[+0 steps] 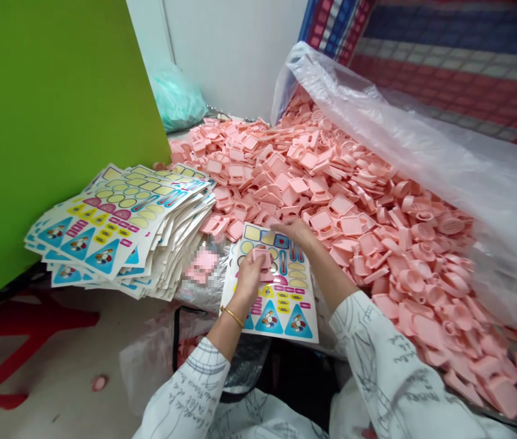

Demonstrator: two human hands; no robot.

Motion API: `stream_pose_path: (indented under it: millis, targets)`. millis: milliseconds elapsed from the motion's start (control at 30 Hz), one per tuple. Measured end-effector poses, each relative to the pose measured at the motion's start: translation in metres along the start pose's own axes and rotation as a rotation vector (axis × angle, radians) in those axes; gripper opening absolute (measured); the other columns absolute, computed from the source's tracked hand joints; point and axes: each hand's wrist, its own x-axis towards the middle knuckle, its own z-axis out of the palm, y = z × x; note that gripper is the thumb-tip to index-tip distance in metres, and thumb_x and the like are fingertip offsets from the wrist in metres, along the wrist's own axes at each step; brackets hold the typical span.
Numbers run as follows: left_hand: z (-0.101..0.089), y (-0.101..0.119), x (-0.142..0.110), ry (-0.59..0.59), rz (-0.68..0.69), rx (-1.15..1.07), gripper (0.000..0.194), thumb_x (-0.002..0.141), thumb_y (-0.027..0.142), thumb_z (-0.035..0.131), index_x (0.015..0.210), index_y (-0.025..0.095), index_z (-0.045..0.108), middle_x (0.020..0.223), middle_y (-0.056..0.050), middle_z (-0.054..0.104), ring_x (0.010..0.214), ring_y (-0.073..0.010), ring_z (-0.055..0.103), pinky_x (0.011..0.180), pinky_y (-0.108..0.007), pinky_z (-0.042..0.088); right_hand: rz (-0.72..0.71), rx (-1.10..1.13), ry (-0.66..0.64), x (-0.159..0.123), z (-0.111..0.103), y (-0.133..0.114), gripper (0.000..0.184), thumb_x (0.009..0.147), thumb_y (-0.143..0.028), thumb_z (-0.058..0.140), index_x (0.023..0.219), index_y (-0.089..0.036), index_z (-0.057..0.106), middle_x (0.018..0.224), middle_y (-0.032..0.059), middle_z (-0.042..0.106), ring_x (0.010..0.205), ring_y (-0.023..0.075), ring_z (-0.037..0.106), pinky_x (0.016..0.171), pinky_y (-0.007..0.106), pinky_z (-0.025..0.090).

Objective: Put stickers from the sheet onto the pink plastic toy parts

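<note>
- Between the sheet stack (121,235) and pink heap (327,195), one sticker sheet (283,289) takes up most of a pretty tight gap
- Left hand (248,280) pinching a pink piece (264,256) over it
- Right hand (299,233) at its top edge, can't tell if gripping
- Open floor (71,353) past the stack's front edge

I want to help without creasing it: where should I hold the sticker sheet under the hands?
Probably pinch the sticker sheet by its near right corner, thumb on top, coming from the wearer's side: it looks thin and flat, and that corner is uncovered, while the left hand and right hand are higher up.
</note>
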Motion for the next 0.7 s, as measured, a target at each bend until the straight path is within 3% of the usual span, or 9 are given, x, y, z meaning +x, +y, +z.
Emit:
stream_pose_path:
  millis: [100, 167, 267, 433, 533, 700]
  targets:
    - [0.001, 0.002, -0.001, -0.001, -0.019, -0.037, 0.022, 0.074, 0.027, 0.066, 0.093, 0.015, 0.065, 0.079, -0.004, 0.070, 0.062, -0.0130, 0.060, 0.054, -0.021, 0.046, -0.033, 0.243, 0.161, -0.010, -0.020, -0.006, 0.044, 0.069, -0.060, 0.067, 0.059, -0.021, 0.050, 0.055, -0.0050, 0.044, 0.057, 0.0111, 0.040, 0.056, 0.025, 0.032]
    - [0.001, 0.008, -0.005, -0.054, -0.068, -0.122, 0.027, 0.073, 0.028, 0.069, 0.096, 0.015, 0.063, 0.085, -0.007, 0.072, 0.067, -0.0161, 0.065, 0.057, -0.024, 0.049, -0.088, 0.320, 0.226, -0.034, -0.034, -0.008, 0.046, 0.071, -0.061, 0.066, 0.060, -0.022, 0.045, 0.057, -0.0056, 0.040, 0.058, 0.0104, 0.037, 0.055, 0.024, 0.031]
    - [0.002, 0.020, -0.019, -0.166, -0.143, -0.253, 0.034, 0.075, 0.034, 0.072, 0.100, 0.014, 0.062, 0.087, -0.010, 0.073, 0.070, -0.0196, 0.069, 0.063, -0.029, 0.054, -0.120, 0.300, 0.177, -0.090, -0.048, -0.003, 0.047, 0.071, -0.060, 0.068, 0.061, -0.021, 0.045, 0.059, -0.0049, 0.042, 0.059, 0.0108, 0.038, 0.055, 0.024, 0.031]
    - [0.006, 0.034, -0.057, -0.181, -0.271, -0.387, 0.047, 0.087, 0.056, 0.059, 0.102, 0.012, 0.065, 0.086, -0.012, 0.073, 0.075, -0.0232, 0.071, 0.071, -0.035, 0.057, -0.045, 0.158, 0.170, -0.170, -0.047, 0.011, 0.044, 0.074, -0.059, 0.069, 0.064, -0.021, 0.050, 0.059, -0.0049, 0.045, 0.056, 0.0110, 0.038, 0.054, 0.025, 0.030]
    - [0.008, 0.032, -0.076, -0.202, -0.279, -0.396, 0.053, 0.090, 0.062, 0.050, 0.103, 0.013, 0.067, 0.091, -0.013, 0.074, 0.082, -0.0246, 0.072, 0.074, -0.036, 0.058, -0.053, 0.101, 0.175, -0.189, -0.040, 0.012, 0.043, 0.075, -0.059, 0.069, 0.062, -0.021, 0.051, 0.059, -0.0051, 0.046, 0.056, 0.0112, 0.039, 0.055, 0.025, 0.030]
    - [0.007, 0.028, -0.089, -0.183, -0.271, -0.348, 0.060, 0.090, 0.065, 0.045, 0.105, 0.012, 0.069, 0.092, -0.013, 0.075, 0.084, -0.0248, 0.072, 0.074, -0.035, 0.057, -0.024, 0.028, 0.140, -0.197, -0.032, 0.013, 0.042, 0.076, -0.059, 0.068, 0.063, -0.022, 0.054, 0.058, -0.0049, 0.051, 0.056, 0.0121, 0.044, 0.058, 0.025, 0.032]
